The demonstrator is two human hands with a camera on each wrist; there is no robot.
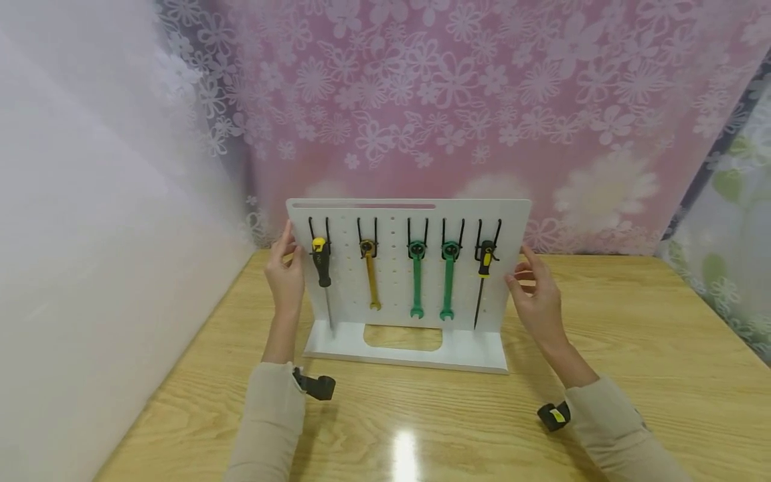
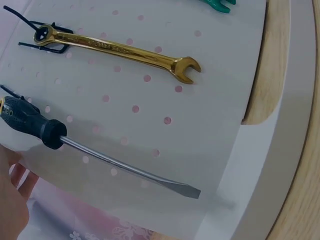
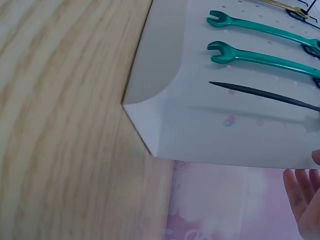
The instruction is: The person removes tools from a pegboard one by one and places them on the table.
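A white pegboard stand [image 1: 482, 208] stands upright on the table, its flat base towards me. My left hand [image 1: 286, 274] grips its left edge, and my right hand [image 1: 538, 301] holds the right edge between thumb and fingers. From black hooks on the board hang several tools. Leftmost is a black and yellow flathead screwdriver [image 2: 125, 166]; beside it hangs a gold combination wrench [image 2: 120, 51]. Two green wrenches [image 1: 417, 281] [image 3: 265, 56] hang right of the middle. A thinner black and yellow screwdriver [image 1: 484, 261] is at the far right, its dark shaft pointing down.
The stand rests on a light wooden table [image 1: 361, 415]. Behind it hangs a pink flowered curtain [image 1: 385, 120]. A white wall [image 1: 90, 234] borders the table on the left. A cut-out [image 1: 402, 337] in the base shows the wood beneath.
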